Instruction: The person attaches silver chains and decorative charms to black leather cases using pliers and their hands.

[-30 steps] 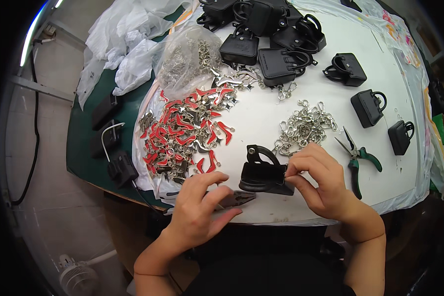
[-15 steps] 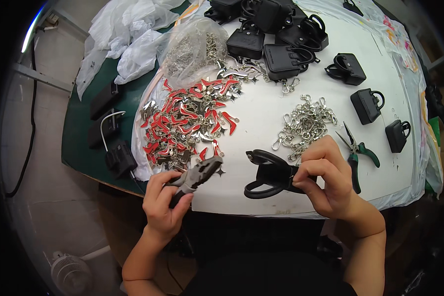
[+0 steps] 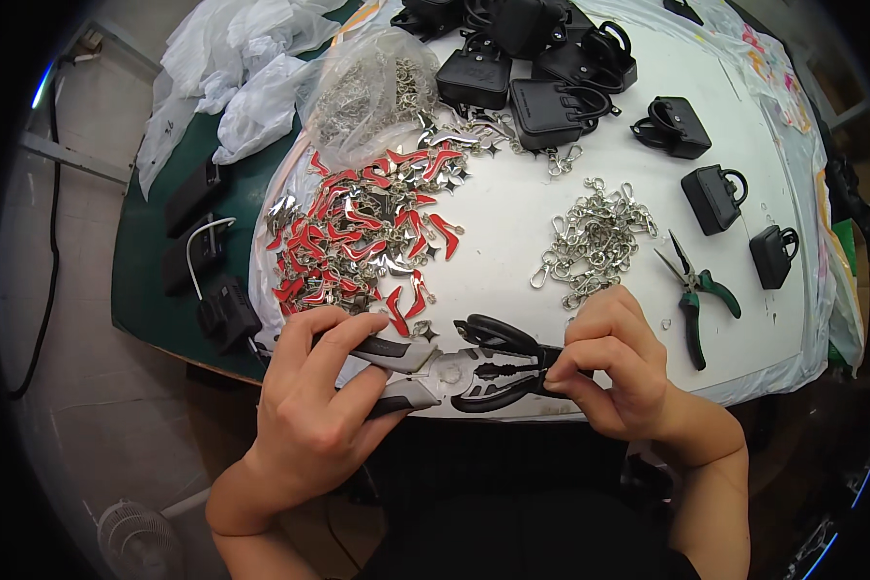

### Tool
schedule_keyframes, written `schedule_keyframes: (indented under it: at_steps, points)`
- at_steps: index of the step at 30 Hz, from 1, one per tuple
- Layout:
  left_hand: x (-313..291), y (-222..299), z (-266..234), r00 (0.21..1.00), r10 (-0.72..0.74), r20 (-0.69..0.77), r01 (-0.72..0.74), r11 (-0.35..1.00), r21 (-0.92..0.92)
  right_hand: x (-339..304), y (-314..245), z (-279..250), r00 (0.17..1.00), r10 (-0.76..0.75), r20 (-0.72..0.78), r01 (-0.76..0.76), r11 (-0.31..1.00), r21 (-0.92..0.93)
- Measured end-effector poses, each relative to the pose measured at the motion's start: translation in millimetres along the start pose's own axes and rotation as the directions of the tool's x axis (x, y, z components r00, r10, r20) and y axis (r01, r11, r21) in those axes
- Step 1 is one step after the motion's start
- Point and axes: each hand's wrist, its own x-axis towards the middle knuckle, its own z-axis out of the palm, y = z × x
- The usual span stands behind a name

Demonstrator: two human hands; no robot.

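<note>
My left hand [image 3: 314, 396] is wrapped round the grey-and-black handles of a pair of pliers [image 3: 449, 372]. Their jaws are spread and reach right, over a small black handbag [image 3: 501, 332], toward my right fingertips. My right hand [image 3: 614, 362] pinches the bag's right end between thumb and forefinger. Whatever small part sits in that pinch is hidden by the fingers. Just beyond my right hand lies a heap of silver swivel clasps [image 3: 599, 237]. Red high-heel and silver charms [image 3: 353, 232] are piled beyond my left hand.
Green-handled needle-nose pliers [image 3: 691, 300] lie open on the right. Several mini black handbags [image 3: 551, 111] are heaped at the back, others stand at right. A clear bag of metal pieces [image 3: 372, 92] rests behind the charms. Black devices [image 3: 227, 314] with a white cable lie on the green surface.
My left hand has turned and brought the pliers right, up to the handbag, with handles and jaws now spread. My right hand still pinches the bag, shifted slightly left.
</note>
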Motion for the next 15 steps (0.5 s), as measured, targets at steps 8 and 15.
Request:
schedule_keyframes:
  at_steps: [8, 15]
  points:
    - [5.2, -0.5, 3.2, 0.999, 0.042, -0.02, -0.042, 0.999, 0.01, 0.0, 2.7, -0.6, 0.999, -0.045, -0.026, 0.044, 0.999, -0.029]
    - [4.3, -17.6, 8.3, 0.992, 0.115, 0.059, -0.113, 0.993, -0.037, -18.5, -0.6, -49.5, 0.975, 0.211, -0.064, -0.22, 0.925, -0.31]
